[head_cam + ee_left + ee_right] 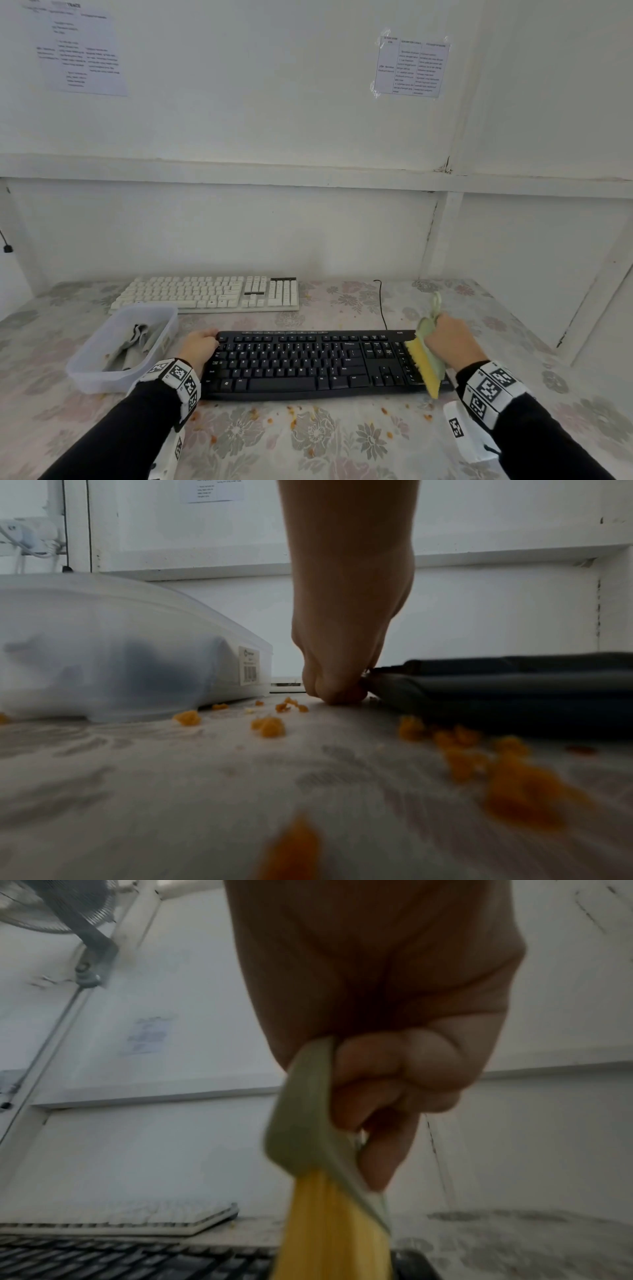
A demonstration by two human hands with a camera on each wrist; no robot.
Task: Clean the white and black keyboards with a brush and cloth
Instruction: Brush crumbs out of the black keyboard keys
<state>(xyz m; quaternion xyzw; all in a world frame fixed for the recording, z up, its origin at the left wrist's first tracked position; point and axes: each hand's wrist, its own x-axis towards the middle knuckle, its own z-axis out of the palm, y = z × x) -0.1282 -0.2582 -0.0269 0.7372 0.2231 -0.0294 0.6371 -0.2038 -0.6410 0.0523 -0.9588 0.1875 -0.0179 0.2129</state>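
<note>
Head view shows my right hand (448, 337) gripping the brush (428, 363) on the black keyboard's (308, 363) right end, my left hand (200, 346) with curled fingers holding its left end near the table's (308, 445) front edge.

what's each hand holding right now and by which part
The right hand grips the brush by its green handle. The left hand holds the black keyboard at its left end.

Floral table (342, 445) under my hands.
On it I see a white keyboard (205, 295) at centre-left, a black keyboard (308, 363) below it, a plastic tub (102, 377) at left, and orange crumbs (291, 416) along the lower middle.
</note>
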